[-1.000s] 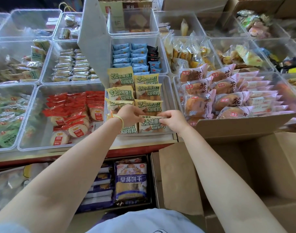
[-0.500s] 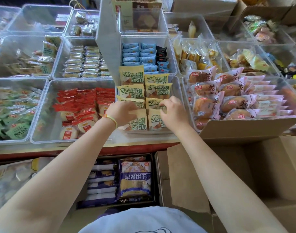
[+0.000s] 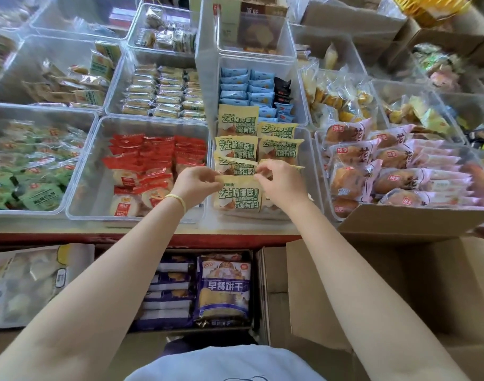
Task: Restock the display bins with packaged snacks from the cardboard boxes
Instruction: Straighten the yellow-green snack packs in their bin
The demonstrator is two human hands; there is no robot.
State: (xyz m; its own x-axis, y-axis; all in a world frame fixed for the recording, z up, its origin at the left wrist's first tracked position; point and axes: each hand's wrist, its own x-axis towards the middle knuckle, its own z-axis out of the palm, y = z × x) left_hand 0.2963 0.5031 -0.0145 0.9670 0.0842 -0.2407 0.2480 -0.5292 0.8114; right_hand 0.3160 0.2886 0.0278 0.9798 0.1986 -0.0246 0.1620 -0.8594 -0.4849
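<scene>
Hands (image 3: pixel 235 185) now pinch front yellow packet's (image 3: pixel 238 195) top edge

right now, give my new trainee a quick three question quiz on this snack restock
1. True or false: both hands pinch the top edge of the front yellow-green packet.
2. The bin left of the yellow-green packets holds: A) red packets B) blue packets C) pink packets
3. Fill in: the pink bread packets lie in the bin to the ___ of the bin being stocked.

Key: 1 true; 2 A; 3 right
</scene>
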